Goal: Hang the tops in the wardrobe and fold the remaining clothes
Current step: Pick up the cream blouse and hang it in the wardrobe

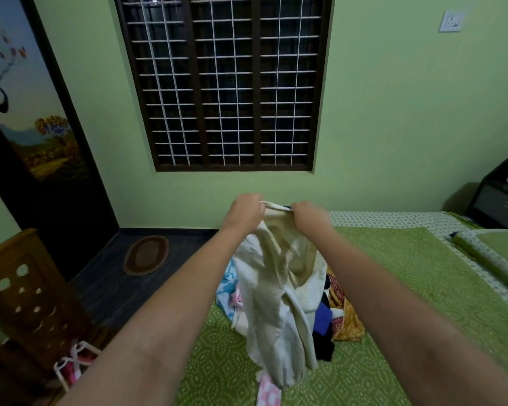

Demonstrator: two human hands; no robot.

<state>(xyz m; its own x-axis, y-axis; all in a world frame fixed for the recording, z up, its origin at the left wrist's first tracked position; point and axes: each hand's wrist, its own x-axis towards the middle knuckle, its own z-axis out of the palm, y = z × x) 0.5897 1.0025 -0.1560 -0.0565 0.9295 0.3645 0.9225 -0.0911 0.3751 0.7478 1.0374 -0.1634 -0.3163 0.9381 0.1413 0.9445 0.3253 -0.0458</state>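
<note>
Two hands hold one cream garment [272,291] up over the bed [393,288], and we start at the pinch itself: our left hand [242,213] and our right hand [310,215] each have fingers curled round the same top edge of the cloth, close together, with only a short taut band of hem between them. Both hands are at the far end of our reach, level with each other and about equally far from us, so neither is nearer the cloth than the other. From that edge the garment hangs straight down toward us, its long axis running from the grip at the far end to a loose tail at the near end, which trails onto the green bedcover. We cannot tell yet whether it is a top or something to fold, since it hangs bunched and twisted. We judge the next move turns on spreading the hands left and right along the edge so the piece opens flat. Behind and to either side of the hanging cloth lies the pile of clothes [339,312], touching it: blue and pink pieces on the left, dark and orange ones on the right. No open wardrobe shows here; a dark door [41,159] stands at the far left.
</note>
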